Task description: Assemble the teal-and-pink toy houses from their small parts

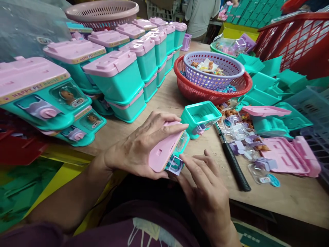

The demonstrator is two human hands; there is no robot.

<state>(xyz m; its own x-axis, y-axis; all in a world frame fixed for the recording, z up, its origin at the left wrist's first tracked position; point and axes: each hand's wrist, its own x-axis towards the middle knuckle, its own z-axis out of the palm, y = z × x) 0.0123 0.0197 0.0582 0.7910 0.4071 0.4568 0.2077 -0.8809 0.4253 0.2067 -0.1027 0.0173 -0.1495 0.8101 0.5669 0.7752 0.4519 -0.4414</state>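
Note:
My left hand [138, 147] grips a toy pet house [167, 147] with a pink lid and teal body, tipped on its side at the near table edge. My right hand [205, 185] rests just right of it, its fingertips touching the small lilac part [174, 164] at the toy's lower front. An open teal body [200, 116] without a lid stands just beyond, apart from both hands.
Stacked finished pet houses [115, 75] fill the left. A lilac basket [213, 68] sits inside a red basket [241, 85]. A black-handled tool [233, 164], loose small parts [241, 133], pink lids [285, 157] and teal bodies [269, 85] lie right. Another person [200, 17] stands behind.

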